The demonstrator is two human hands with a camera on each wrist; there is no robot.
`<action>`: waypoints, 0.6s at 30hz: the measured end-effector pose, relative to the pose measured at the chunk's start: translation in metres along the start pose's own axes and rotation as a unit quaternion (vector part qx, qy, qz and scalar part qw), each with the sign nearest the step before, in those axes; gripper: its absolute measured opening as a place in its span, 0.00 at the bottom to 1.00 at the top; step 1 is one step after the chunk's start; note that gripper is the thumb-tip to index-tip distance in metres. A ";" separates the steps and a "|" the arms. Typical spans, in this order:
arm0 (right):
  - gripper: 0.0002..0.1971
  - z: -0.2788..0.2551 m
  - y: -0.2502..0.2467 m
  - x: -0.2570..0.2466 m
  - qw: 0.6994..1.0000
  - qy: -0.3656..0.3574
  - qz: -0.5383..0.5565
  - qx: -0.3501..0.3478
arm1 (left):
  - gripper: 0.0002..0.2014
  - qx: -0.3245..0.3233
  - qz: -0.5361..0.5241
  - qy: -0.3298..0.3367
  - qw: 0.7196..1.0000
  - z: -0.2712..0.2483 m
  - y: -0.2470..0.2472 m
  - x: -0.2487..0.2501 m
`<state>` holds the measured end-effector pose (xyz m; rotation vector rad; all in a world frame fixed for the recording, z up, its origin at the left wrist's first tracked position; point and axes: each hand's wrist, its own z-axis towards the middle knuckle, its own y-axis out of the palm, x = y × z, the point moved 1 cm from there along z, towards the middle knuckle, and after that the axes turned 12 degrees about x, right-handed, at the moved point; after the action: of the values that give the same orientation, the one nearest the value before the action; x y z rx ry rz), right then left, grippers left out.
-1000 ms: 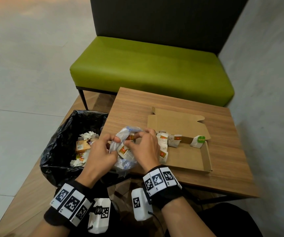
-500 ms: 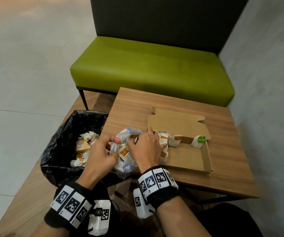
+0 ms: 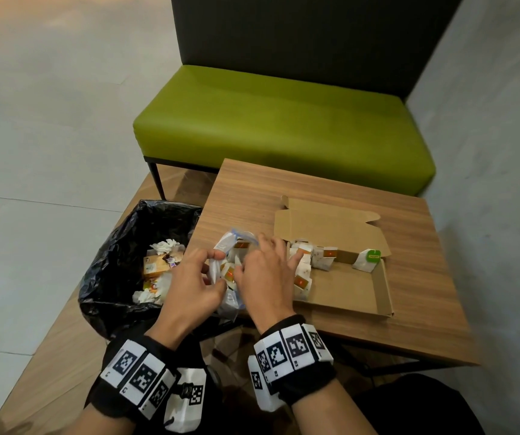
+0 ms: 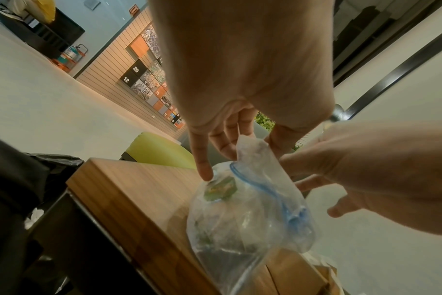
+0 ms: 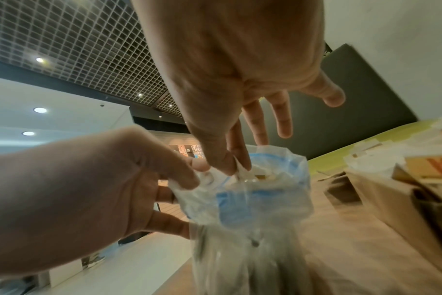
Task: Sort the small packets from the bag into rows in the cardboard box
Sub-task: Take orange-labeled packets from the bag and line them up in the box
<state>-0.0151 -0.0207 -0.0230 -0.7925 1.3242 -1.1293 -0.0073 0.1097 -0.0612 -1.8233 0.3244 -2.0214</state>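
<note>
A clear zip bag (image 3: pixel 225 244) with a blue seal stands at the table's near left edge, with small packets inside, one green (image 4: pixel 220 190). My left hand (image 3: pixel 214 270) pinches the bag's rim on the left side (image 4: pixel 250 143). My right hand (image 3: pixel 252 262) pinches the rim opposite with thumb and index finger (image 5: pixel 232 165), its other fingers spread straight. The open cardboard box (image 3: pixel 343 293) lies just right of the hands. Along its left and back sides lie white packets with orange labels (image 3: pixel 324 257), and one with a green tag (image 3: pixel 368 260).
A black-lined bin (image 3: pixel 120 262) holding crumpled trash sits left of the wooden table (image 3: pixel 283 189). A green bench (image 3: pixel 283 127) stands behind the table, and a grey wall (image 3: pixel 487 152) runs along the right.
Both hands stay at the bag's mouth. The right hand has dropped slightly and spread its outer fingers toward the box's left edge. The left hand has hardly moved.
</note>
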 end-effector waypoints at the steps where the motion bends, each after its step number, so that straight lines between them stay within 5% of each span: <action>1: 0.12 -0.001 0.000 -0.002 1.000 -0.006 -0.009 -0.015 | 0.20 0.000 0.002 0.001 1.000 0.000 0.001 -0.002; 9: 0.15 0.001 -0.003 0.011 0.989 0.020 0.041 -0.138 | 0.20 -0.009 0.004 -0.010 1.000 0.002 -0.002 -0.008; 18: 0.10 0.002 0.002 0.009 0.986 -0.001 -0.017 -0.164 | 0.22 -0.013 -0.012 -0.002 1.000 0.000 -0.001 -0.012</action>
<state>-0.0137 -0.0291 -0.0276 -1.0591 1.5210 -0.9466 -0.0063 0.1161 -0.0710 -1.8553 0.3293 -2.0386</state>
